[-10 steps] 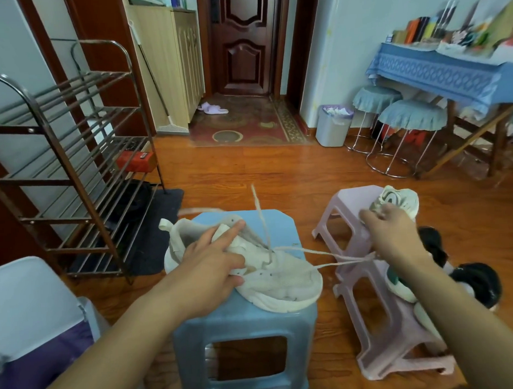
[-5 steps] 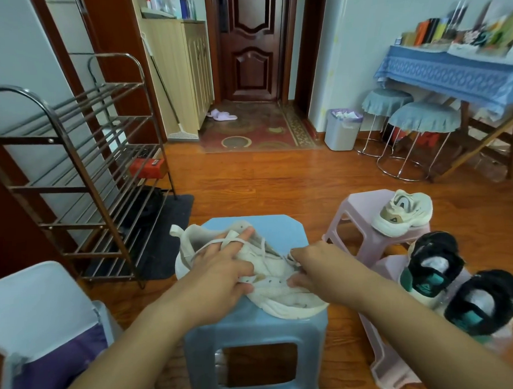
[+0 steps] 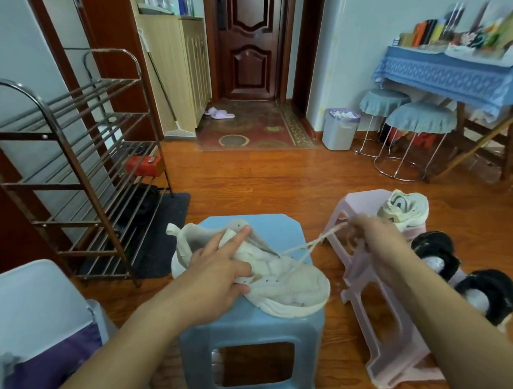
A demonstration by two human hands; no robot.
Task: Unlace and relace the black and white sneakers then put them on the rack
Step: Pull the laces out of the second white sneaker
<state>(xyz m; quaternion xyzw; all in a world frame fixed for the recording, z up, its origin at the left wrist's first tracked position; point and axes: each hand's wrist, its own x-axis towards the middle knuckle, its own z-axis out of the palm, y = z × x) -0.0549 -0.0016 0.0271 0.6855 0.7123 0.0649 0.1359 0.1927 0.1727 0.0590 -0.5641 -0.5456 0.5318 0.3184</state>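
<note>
A cream-white sneaker [image 3: 284,283] lies on the blue plastic stool [image 3: 254,325] in front of me. My left hand [image 3: 220,271] presses down on its tongue and collar, fingers spread and mostly straight. My right hand [image 3: 370,234], blurred by motion, pinches the cream shoelace [image 3: 306,246] and holds it taut out to the right of the shoe's eyelets. A second cream sneaker [image 3: 407,209] rests on a pink stool [image 3: 363,202]. Two black and white sneakers [image 3: 482,294] lie on the floor at the right, partly behind my right arm.
A metal shoe rack [image 3: 74,171] stands at the left, with a red box [image 3: 143,164] on a lower shelf and a dark mat under it. A second pink stool [image 3: 385,329] lies tipped beside the blue one. A white chair back is at bottom left.
My right hand has moved from the shoe's eyelets out to the right, drawing the lace taut. My left hand stays pressed on the sneaker.
</note>
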